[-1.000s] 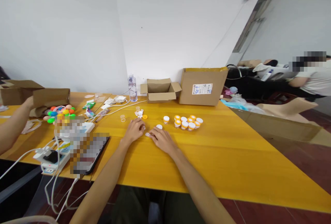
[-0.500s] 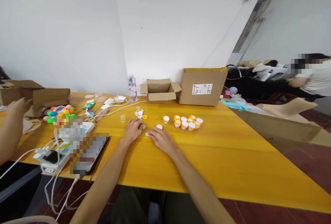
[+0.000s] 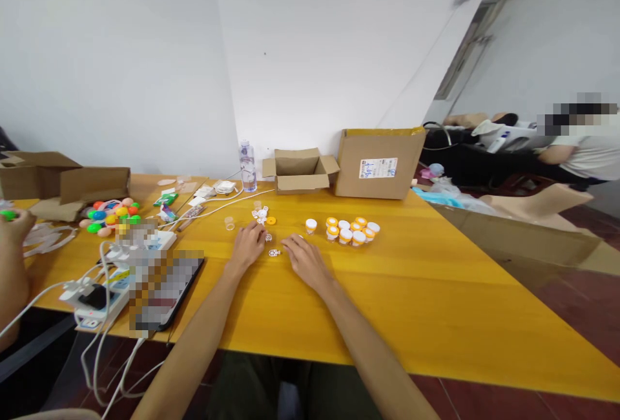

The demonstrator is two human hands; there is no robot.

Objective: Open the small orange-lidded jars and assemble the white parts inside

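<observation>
My left hand [image 3: 248,244] rests on the table with bent fingers. Its fingertips are closed at the edge of a small white patterned piece [image 3: 268,237]. A second white piece with dark spots [image 3: 274,252] lies flat between my hands. My right hand [image 3: 304,258] is just right of it, fingers loosely apart and nothing visible in them. Behind its knuckles a white round thing is mostly hidden. Beyond my left hand lie a white piece with several round-ended arms [image 3: 262,214] and an orange ring [image 3: 272,220]. A small clear cup [image 3: 229,223] stands to the left.
Several small jars with white and orange lids [image 3: 357,237] cluster at right, one jar [image 3: 310,226] apart. Behind are an open carton [image 3: 303,181], a closed carton [image 3: 380,165] and a bottle [image 3: 248,168]. Left are a phone [image 3: 169,294], cables and a co-worker's hand [image 3: 14,229].
My right hand has lifted slightly back from the spotted piece, which now lies fully in view. The white round thing is now mostly covered. The co-worker's hand moved down and left, holding something green.
</observation>
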